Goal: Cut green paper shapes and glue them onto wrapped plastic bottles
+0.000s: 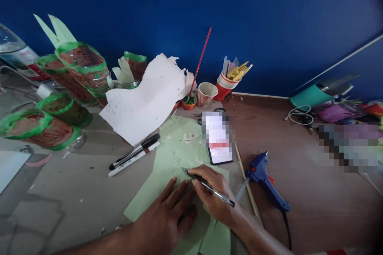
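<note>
My left forearm comes in from the lower left, and my left hand (167, 215) lies palm down on the green paper (143, 203), its fingers loosely parted and pointing away from me. My right forearm slants up from the lower right, and my right hand (220, 206) is closed narrow about a slim tool (210, 187), pinched between thumb and fingers, its dark rear end leaning back over the hand. The tip is down at the paper, just beyond my left fingertips; I cannot tell whether it is a nib or a blade. Both hands are close together, the green paper spread out under them on the counter (98, 175). Beyond my right hand lies the phone (222, 156), with the glue gun (263, 179) to its right and two markers (133, 154) left of the paper
</note>
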